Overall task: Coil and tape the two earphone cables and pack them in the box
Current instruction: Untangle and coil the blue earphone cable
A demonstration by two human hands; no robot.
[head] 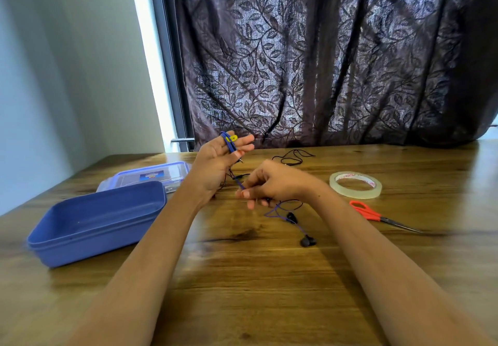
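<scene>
My left hand (215, 165) is raised above the table with the blue earphone cable (229, 145) looped around its fingers, a yellow piece on the loops, the thumb pinning the plug end. My right hand (269, 184) pinches the same blue cable lower down, and its loose end with two black earbuds (307, 241) trails on the wooden table (269, 278). A second, black earphone cable (292, 157) lies uncoiled beyond my hands. The open blue box (94, 227) stands at the left. A roll of clear tape (355, 185) lies at the right.
The box's clear lid (153, 176) with a blue rim lies behind the box. Red-handled scissors (377, 216) lie right of my right forearm, below the tape. A dark leaf-patterned curtain (323, 63) hangs behind the table's far edge.
</scene>
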